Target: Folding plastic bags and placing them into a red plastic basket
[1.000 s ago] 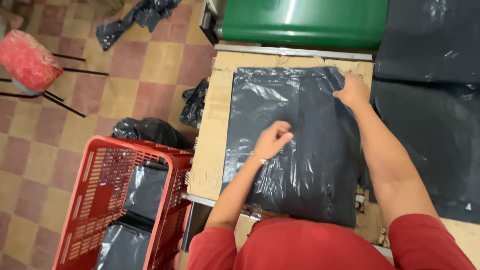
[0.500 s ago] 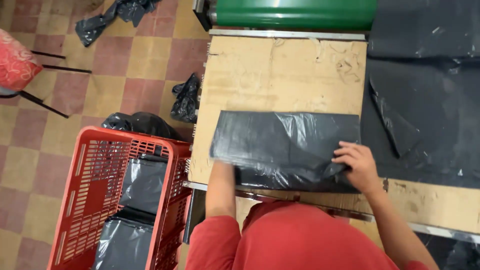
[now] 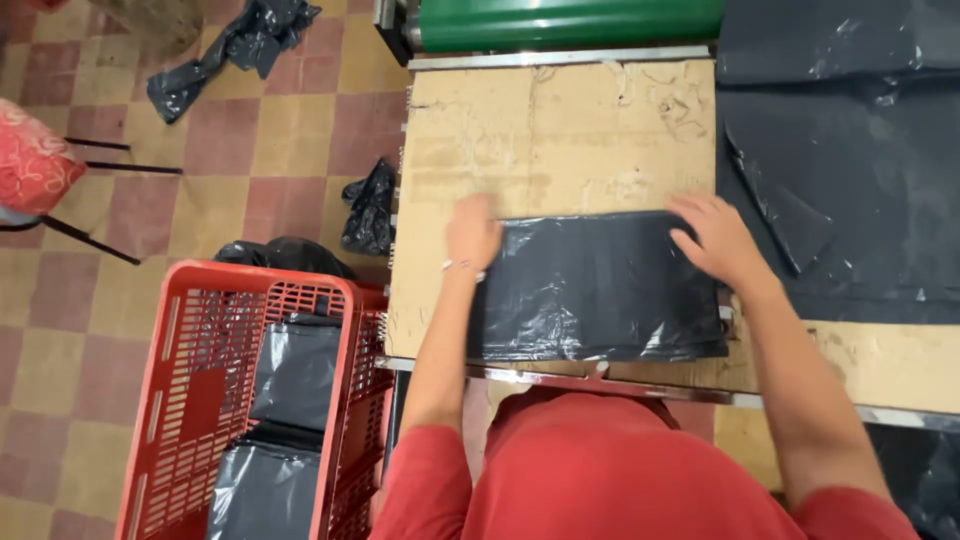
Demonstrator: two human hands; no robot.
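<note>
A folded stack of black plastic bags point(image 3: 590, 290) lies on a cardboard-covered table point(image 3: 560, 140), near its front edge. My left hand point(image 3: 472, 232) rests flat on the stack's upper left corner, partly on the cardboard. My right hand point(image 3: 718, 240) presses flat on the stack's upper right corner with fingers spread. Neither hand grips anything.
A red plastic crate point(image 3: 190, 400) with folded black bags inside stands on the tiled floor at the left. More black plastic sheeting point(image 3: 840, 180) covers the table's right side. A green roll point(image 3: 570, 20) sits at the back. Loose black bags point(image 3: 370, 205) lie on the floor, beside a red-cushioned stool point(image 3: 35, 165).
The tall sheet was folded down into a short, wide stack. My left hand came back up onto its left corner and my right hand moved up to its right corner.
</note>
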